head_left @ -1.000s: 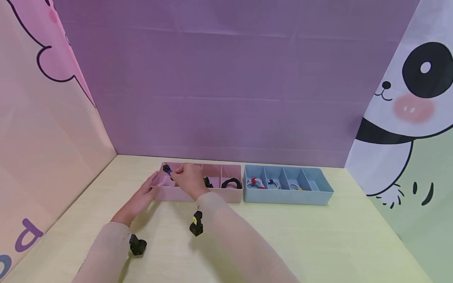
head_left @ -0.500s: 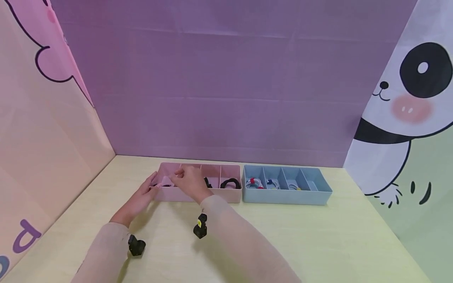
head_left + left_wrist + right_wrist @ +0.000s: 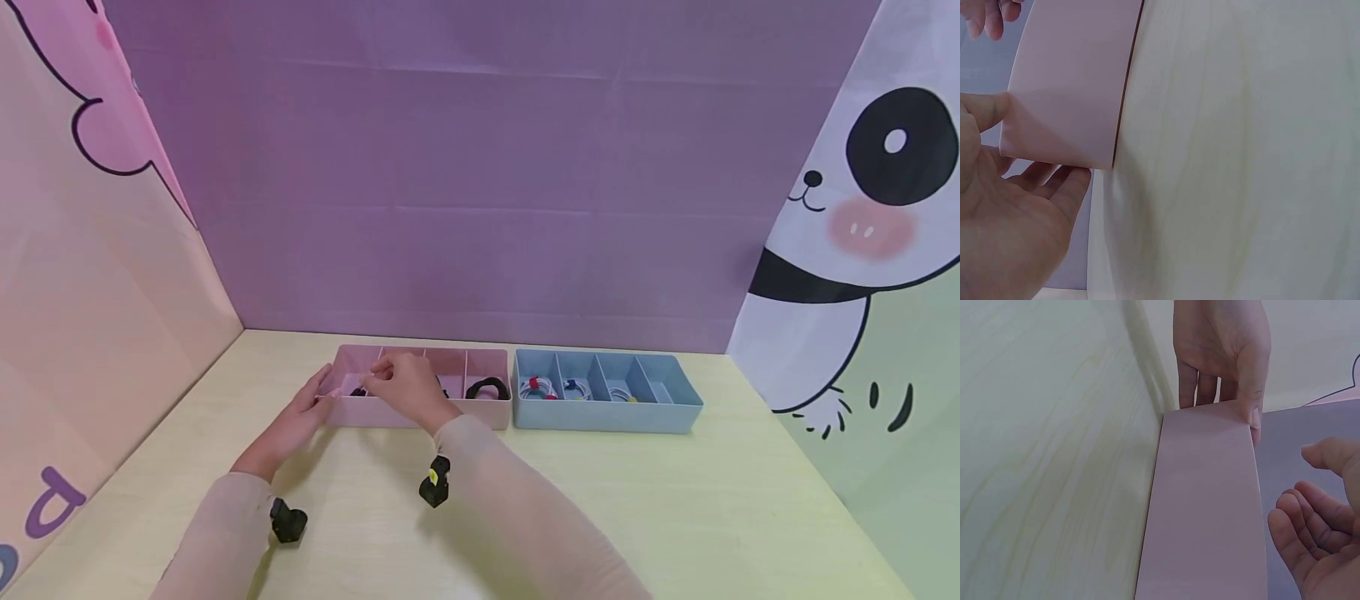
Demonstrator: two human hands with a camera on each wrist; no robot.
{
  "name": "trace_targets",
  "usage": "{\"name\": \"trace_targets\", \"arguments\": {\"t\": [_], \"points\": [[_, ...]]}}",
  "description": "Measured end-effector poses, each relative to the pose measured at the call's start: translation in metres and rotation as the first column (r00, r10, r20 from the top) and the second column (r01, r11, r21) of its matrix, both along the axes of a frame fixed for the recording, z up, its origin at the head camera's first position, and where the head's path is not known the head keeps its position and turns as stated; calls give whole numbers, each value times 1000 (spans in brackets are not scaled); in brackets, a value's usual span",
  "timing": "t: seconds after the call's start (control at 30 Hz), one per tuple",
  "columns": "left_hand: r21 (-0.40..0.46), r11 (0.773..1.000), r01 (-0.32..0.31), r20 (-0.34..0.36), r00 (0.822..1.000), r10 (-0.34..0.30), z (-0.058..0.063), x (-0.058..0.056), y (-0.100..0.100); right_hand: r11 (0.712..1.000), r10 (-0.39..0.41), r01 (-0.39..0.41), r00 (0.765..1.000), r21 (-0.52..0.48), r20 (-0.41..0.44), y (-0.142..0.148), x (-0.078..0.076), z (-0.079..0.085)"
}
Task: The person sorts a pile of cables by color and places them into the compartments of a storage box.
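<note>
My left hand [image 3: 296, 417] holds the left end of a pink divided box [image 3: 450, 412]. In the left wrist view the thumb sits at the box's upper edge and the fingers [image 3: 1071, 190] lie along its end wall. Above the left compartments hovers my right hand [image 3: 408, 388], its fingers loosely bent. The right wrist view shows a gap between thumb and fingers [image 3: 1291, 534], with nothing between them. A black cable [image 3: 359, 392] lies low in the leftmost compartment, partly hidden by the front wall. Another black cable [image 3: 489, 385] lies coiled in the rightmost compartment.
Just right of the pink box stands a blue divided box [image 3: 607, 419]. Three of its compartments hold white cables, one with a red tie [image 3: 534, 383]. Both boxes stand near the purple back wall [image 3: 480, 208] on a pale wooden table [image 3: 600, 500].
A second ago my right hand pinched the black cable with a blue tie over the leftmost compartment. The cable now lies inside, and the released hand has shifted slightly right. My left hand stays put.
</note>
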State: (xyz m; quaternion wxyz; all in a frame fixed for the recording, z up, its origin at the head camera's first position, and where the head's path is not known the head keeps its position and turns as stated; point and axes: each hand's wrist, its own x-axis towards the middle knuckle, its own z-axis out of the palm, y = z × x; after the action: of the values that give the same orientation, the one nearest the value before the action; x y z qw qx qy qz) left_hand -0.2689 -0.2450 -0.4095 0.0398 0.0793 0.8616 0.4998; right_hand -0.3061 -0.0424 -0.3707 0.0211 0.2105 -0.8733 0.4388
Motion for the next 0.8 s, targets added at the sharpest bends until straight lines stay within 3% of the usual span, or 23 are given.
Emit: {"name": "trace_targets", "arguments": {"t": [0.3, 0.8], "points": [[8, 1000, 6, 4, 1000, -6, 0, -2, -1, 999, 27, -26, 999, 30, -30, 3, 3, 4], [-3, 1000, -3, 12, 1000, 3, 0, -3, -1, 998, 62, -63, 992, -2, -110, 18, 8, 0]]}}
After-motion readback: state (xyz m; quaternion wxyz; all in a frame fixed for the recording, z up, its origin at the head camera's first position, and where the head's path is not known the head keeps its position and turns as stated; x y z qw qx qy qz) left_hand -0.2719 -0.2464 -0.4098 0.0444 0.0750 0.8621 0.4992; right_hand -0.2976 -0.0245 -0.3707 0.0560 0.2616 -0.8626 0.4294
